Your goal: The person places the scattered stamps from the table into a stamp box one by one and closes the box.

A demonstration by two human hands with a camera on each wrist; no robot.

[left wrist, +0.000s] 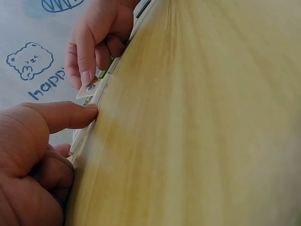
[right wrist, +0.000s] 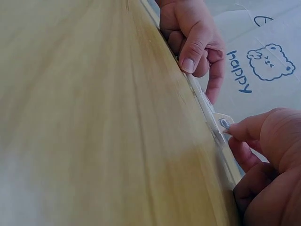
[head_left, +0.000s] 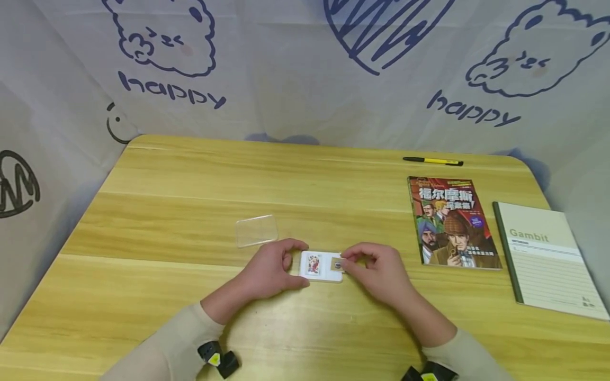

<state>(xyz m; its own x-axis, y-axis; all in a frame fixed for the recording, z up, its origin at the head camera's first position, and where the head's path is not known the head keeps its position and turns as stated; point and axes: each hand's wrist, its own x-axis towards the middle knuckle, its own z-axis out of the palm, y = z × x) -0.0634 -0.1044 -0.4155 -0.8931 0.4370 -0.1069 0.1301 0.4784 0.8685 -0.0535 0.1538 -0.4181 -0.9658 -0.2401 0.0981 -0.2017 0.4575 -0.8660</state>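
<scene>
Two hands work at a small white card holder near the surface's front edge.
The card holder (head_left: 321, 266), flat and rectangular, shows a colourful picture stamp at its left; the left hand (head_left: 269, 272) pinches that end, while the right hand (head_left: 378, 270) pinches a small tan stamp (head_left: 337, 264) at its right end. A clear lid (head_left: 256, 230) lies just behind.

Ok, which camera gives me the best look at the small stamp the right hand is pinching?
The left wrist view: the stamp faces the lens, pinched by the right hand above the white card. The right wrist view shows it edge-on and partly hidden by fingertips. The head view shows where it sits on the card, but tiny.
</scene>
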